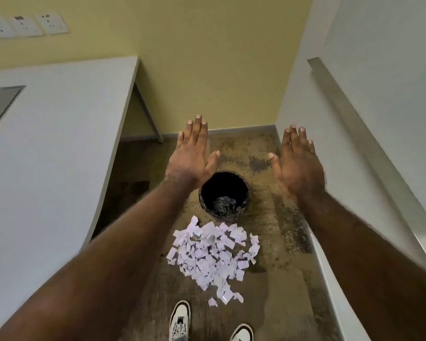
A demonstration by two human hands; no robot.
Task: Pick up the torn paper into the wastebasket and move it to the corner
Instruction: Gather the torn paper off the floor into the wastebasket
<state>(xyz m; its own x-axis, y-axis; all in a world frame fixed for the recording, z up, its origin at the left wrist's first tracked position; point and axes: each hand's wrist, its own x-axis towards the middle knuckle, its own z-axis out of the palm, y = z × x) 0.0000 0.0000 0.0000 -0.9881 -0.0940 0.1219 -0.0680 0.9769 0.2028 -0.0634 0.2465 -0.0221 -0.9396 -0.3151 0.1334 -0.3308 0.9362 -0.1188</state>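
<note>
A pile of torn white paper (213, 254) lies spread on the brown carpet, just in front of my shoes. Right behind the pile stands a small round black wastebasket (223, 193) lined with a dark plastic bag, upright, with only crumpled bag showing inside. My left hand (192, 153) is stretched out flat above the basket's left side, palm down, fingers together, holding nothing. My right hand (298, 163) is held out the same way to the right of the basket, empty. Both hands are well above the floor.
A white desk (59, 143) fills the left side, its grey leg (148, 114) near the yellow back wall. A white cabinet with a metal strip (369, 134) lines the right. The carpet strip between them runs to the far corner (273, 131). My shoes (180, 321) stand at the bottom.
</note>
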